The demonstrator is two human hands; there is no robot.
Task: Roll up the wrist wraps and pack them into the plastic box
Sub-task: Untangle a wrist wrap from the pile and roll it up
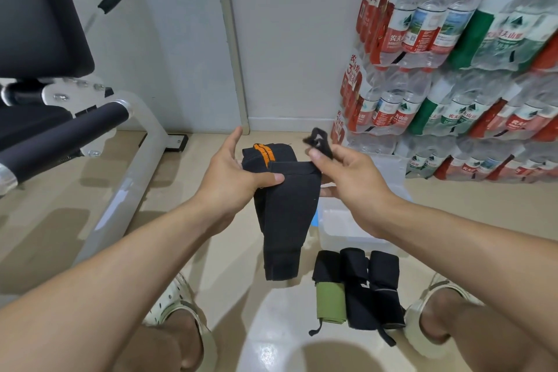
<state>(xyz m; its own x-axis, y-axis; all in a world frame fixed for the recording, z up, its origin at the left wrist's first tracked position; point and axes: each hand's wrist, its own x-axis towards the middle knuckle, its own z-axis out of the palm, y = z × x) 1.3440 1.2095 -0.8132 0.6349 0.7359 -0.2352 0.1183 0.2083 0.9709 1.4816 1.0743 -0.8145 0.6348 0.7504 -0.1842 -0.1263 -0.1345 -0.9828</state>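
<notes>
Held up between both hands above the floor: a black wrist wrap [283,205] with an orange stripe at its far end, its long free end hanging down toward the tiles. Left hand [232,172] gripping the wrap's left edge, thumb pressed flat across the front of the fabric, index finger pointing up and away. Right hand [347,175] pinching the wrap's black thumb loop [317,142] between thumb and forefinger, loop raised just above the top fold. Directly below and behind the right hand, a clear plastic box [344,226] on the floor, partly hidden by the forearm; contents not discernible. Just in front of the box, lying side by side and touching: three more wrist wraps [359,287], the left one showing an olive-green panel, the other two black, thin cords trailing from their near ends. At left, a black padded weight bench [45,39] on a white frame. At right, shrink-wrapped packs of bottled water [453,69] stacked against the wall. At the bottom, two feet in pale perforated clogs [178,305].
</notes>
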